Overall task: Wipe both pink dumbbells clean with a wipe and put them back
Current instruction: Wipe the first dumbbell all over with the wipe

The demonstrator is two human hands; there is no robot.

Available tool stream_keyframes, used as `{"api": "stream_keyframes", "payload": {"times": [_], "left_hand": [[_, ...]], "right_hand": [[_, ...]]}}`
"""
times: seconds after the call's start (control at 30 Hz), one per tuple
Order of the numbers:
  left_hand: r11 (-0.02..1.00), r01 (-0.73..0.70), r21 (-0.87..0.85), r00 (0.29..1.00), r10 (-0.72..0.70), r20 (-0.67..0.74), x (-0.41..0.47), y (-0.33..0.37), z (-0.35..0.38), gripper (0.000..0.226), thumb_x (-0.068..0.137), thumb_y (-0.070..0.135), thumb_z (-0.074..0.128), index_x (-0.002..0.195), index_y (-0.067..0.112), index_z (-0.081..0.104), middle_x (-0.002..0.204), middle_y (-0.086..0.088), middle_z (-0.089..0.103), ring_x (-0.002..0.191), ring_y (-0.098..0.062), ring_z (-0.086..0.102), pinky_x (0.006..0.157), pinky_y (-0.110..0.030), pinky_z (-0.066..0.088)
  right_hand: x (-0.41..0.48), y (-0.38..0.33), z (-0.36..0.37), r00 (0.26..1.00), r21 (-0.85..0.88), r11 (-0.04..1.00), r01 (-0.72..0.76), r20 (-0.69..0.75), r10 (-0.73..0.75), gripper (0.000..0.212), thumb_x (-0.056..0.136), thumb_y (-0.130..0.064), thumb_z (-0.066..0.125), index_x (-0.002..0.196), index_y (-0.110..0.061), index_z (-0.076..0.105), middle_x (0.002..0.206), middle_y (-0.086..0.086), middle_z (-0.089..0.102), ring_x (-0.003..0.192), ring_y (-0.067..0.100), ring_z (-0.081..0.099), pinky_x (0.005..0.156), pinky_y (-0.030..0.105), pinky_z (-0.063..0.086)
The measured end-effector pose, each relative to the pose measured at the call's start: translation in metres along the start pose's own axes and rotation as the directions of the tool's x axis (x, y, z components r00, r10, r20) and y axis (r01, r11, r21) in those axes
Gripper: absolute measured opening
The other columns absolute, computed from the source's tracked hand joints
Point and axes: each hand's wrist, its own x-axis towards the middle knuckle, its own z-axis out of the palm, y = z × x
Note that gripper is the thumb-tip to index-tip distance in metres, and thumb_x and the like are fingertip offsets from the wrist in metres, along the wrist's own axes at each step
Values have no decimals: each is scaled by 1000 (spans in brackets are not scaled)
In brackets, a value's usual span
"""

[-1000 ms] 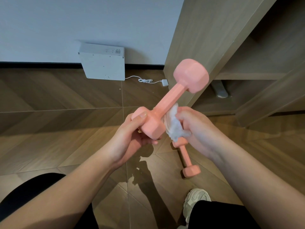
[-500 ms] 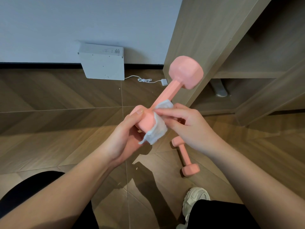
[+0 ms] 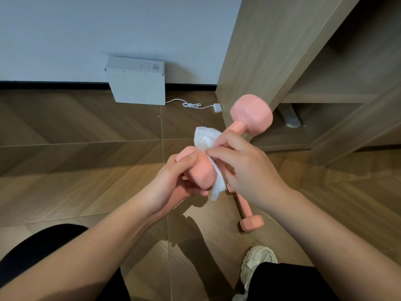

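Floor dumbbell (image 3: pixel 247 210) upper end behind right hand (image 3: pixel 249 168).

A dumbbell (image 3: pixel 249 117) was held above the floor (image 3: pixel 65 170), slanting from its near end in the left hand (image 3: pixel 173 185) up to its far end at the right. The right hand (image 3: pixel 245 168) lay on its bar, with a wipe (image 3: pixel 206 137) between that hand and the near end. Below the hands, a second dumbbell (image 3: pixel 249 218) lay on the floor, just ahead of a shoe (image 3: pixel 258 261). A box (image 3: pixel 136 85) leaned against the wall (image 3: pixel 86 29) behind, and its cable (image 3: pixel 191 104) ran right along the floor toward a shelf unit (image 3: pixel 271 51) standing at the right.
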Motion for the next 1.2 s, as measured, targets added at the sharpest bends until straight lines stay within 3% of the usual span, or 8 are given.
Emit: {"api": "stream_keyframes", "payload": {"times": [0.13, 0.3, 0.47, 0.57, 0.77, 0.93, 1.1, 1.2], "left_hand": [[997, 11, 74, 1000, -12, 6, 2, 0, -8, 65, 83, 38, 57, 134, 2, 41, 122, -29, 54, 91, -28, 62, 69, -38, 54], [963, 42, 265, 999, -39, -16, 1, -10, -10, 56, 78, 43, 62, 124, 20, 42, 119, -11, 55, 90, -19, 66, 68, -32, 55], [947, 107, 303, 994, -101, -35, 0, -20, -14, 55, 74, 45, 65, 120, 26, 42, 117, -8, 57, 92, -22, 66, 66, -31, 55], [958, 129, 258, 992, -123, -40, -1, -21, -19, 56, 74, 43, 66, 122, 23, 44, 115, -10, 59, 87, -21, 68, 65, -32, 54], [969, 137, 204, 990, -132, -40, 0, -29, -12, 59, 74, 41, 66, 123, 19, 44, 115, -15, 60, 83, -22, 68, 63, -33, 53], [933, 110, 343, 994, -109, -22, 1, -27, -17, 55, 73, 45, 67, 121, 29, 42, 117, -4, 57, 90, -17, 67, 68, -32, 58], [743, -164, 649, 986, 104, 131, 0, -29, -14, 58, 79, 37, 73, 119, 48, 31, 106, 36, 44, 99, 12, 51, 69, -17, 54], [514, -343, 787, 938, 235, 255, -4, -32, -14, 71, 72, 49, 73, 127, 46, 28, 119, 30, 38, 109, 5, 46, 78, -20, 52]], "right_hand": [[1, 4, -4, 999, -247, 969, 14, 42, -4, 32, 79, -15, 79, 110, -23, 74, 120, 9, 60, 109, 31, 53, 82, 42, 32], [4, -5, 4, 964, -325, 945, 12, 254, 75, 35, 91, -24, 65, 124, -36, 64, 154, -3, 38, 146, 26, 21, 103, 47, 11], [-3, 5, 6, 939, -394, 916, -75, 281, 197, 30, 82, -33, 76, 111, -39, 71, 151, -1, 44, 147, 29, 22, 110, 55, 4], [-2, 23, -6, 879, -516, 826, -229, 255, 403, 50, 71, -44, 84, 118, -41, 66, 154, -1, 37, 148, 28, 15, 114, 62, 2], [-6, -1, 18, 923, -344, 939, 22, 367, 113, 31, 78, -18, 76, 107, -30, 73, 148, 4, 47, 147, 31, 24, 111, 61, -10], [-7, 6, 6, 905, -382, 919, -98, 349, 242, 32, 82, -30, 72, 112, -42, 69, 153, -3, 40, 150, 29, 12, 110, 68, -16], [1, 14, 6, 816, -198, 973, -121, 539, 211, 17, 91, -30, 66, 106, -37, 69, 142, -13, 47, 144, 16, 19, 110, 64, -19], [-2, 19, 7, 758, -117, 981, -153, 623, 193, 13, 94, -26, 56, 85, -27, 65, 109, -14, 57, 130, 16, 37, 113, 64, -14]]}}
